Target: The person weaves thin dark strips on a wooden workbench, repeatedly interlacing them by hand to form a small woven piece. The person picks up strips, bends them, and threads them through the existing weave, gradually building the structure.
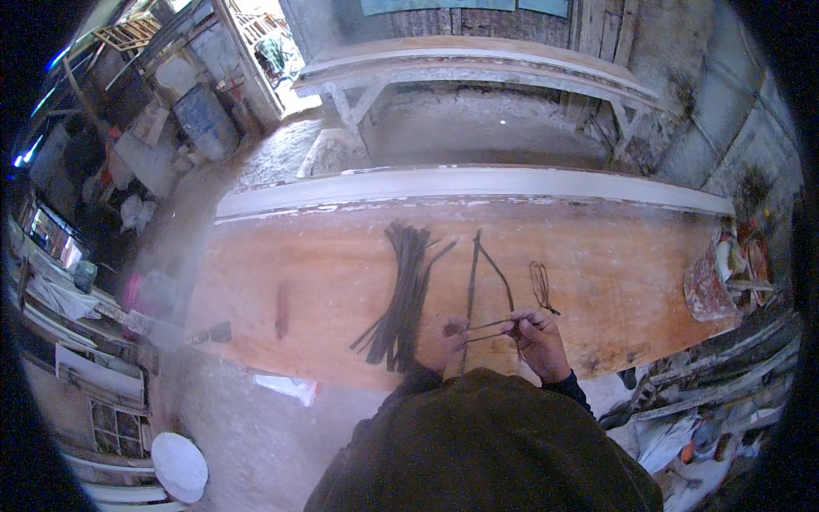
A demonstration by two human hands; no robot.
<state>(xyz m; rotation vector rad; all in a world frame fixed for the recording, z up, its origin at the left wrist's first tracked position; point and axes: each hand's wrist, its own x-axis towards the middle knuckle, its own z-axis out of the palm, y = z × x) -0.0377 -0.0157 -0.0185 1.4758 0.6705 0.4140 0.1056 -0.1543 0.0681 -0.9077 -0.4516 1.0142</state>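
Near the front edge of the wooden table, my left hand [453,340] and my right hand [539,340] are closed on a thin dark strip [488,329] that runs between them in two close lines. I cannot tell whether those lines are one folded strip or two. Just beyond my hands, more dark strips [473,273] meet in a narrow upside-down V. To the left lies a thick bundle of similar strips [409,286], fanned out at its near end. A thin dark looped cord or wire [540,288] rests on the table beyond my right hand.
A long white board [478,183] runs along the far edge of the wooden table [341,247]. On the table's left are a reddish narrow object [281,310] and a small dark block [220,331]. A stained bucket [710,277] stands at the right end. Behind is a bench [478,64].
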